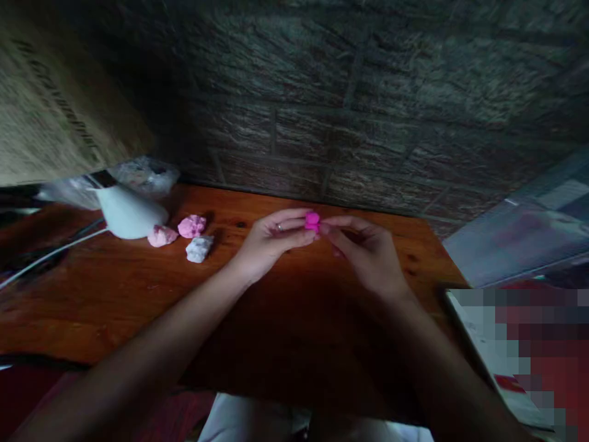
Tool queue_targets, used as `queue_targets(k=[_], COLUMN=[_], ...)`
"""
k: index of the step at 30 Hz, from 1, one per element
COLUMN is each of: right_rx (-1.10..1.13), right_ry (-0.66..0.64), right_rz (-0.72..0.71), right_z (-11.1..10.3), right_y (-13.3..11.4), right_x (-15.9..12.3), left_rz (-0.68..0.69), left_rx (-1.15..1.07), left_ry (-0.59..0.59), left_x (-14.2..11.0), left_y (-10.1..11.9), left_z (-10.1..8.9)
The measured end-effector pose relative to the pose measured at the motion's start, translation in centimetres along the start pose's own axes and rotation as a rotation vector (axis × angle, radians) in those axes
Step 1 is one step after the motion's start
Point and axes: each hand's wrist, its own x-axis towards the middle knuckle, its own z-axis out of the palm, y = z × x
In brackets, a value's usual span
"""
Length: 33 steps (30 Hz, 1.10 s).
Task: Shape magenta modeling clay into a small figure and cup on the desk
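Observation:
Between my two hands is a small bright pink piece (312, 221), pinched in the middle with a rounded lobe above; its material is too blurred to tell. My left hand (276, 236), with a ring on one finger, pinches it from the left between thumb and fingers. From the right, the thumb and fingertips of my right hand (363, 245) close on its edge. On the wooden table to the left lie two crumpled pink lumps, a brighter one (192, 226) and a paler one (162, 236). Beside them is a crumpled whitish lump (199, 249).
A white lamp-like cone (131, 212) with a cable stands left on the wooden table (151, 294). Behind it are clear plastic wrap (147, 175) and a large cardboard box (69, 104). A dark brick-patterned wall (299, 110) borders the table's back.

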Motion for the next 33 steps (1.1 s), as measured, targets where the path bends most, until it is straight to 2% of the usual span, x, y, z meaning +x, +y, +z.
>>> queue_targets(k=[13,22,27,33], right_rx=[0.049,0.078,0.056,0.054], right_ry=[0.017,0.065,0.027,0.041], right_rz=[0.082,0.083,0.095,0.124], right_z=[0.2,0.3,0.5,0.6], right_y=[0.8,0.9,0.8,0.7], right_x=[0.2,0.2,0.0,0.1], left_rz=[-0.018,-0.032,-0.03,-0.029], left_rx=[-0.021,-0.009,-0.025,-0.026], left_ry=[0.02,0.027,0.013,0.005], left_x=[0.0,-0.1,-0.1,-0.1], left_y=[-0.4,-0.6,-0.7,-0.9], left_z=[-0.1,-0.1,-0.1,-0.1])
